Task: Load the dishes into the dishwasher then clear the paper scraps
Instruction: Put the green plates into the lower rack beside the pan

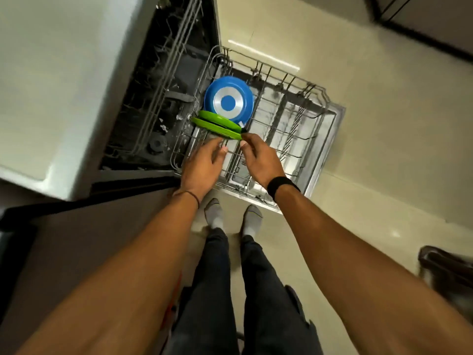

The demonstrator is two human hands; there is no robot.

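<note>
My right hand point(258, 157) is curled, with forefinger and thumb pinching the right-hand end of the near green plate point(217, 128), which stands on edge in the lower rack point(294, 119) just past my fingertips. Tight behind it, farther from my grip, stands a second green plate point(213, 115), the two nearly touching. Behind that again is the blue dish point(228, 98), also on edge, with its silver-ringed underside turned toward me.

My left hand point(202, 165) holds nothing. Its fingers are loose and slightly spread, hovering over the rack wires just short of the near green plate's lower rim and close beside my right hand — the two thumbs are almost level.

To the right of my right hand the rack runs on in bare wire rows, drawn out over the dishwasher door point(330, 139). To the left of my left hand the dishwasher point(153, 139) tub lies open and dark, with a few pale bits — too small to make out — on its floor. A black band point(280, 185) wraps my right wrist and a thin dark cord point(192, 194) my left. Below both hands are my socked feet on the pale floor point(384, 111).
</note>
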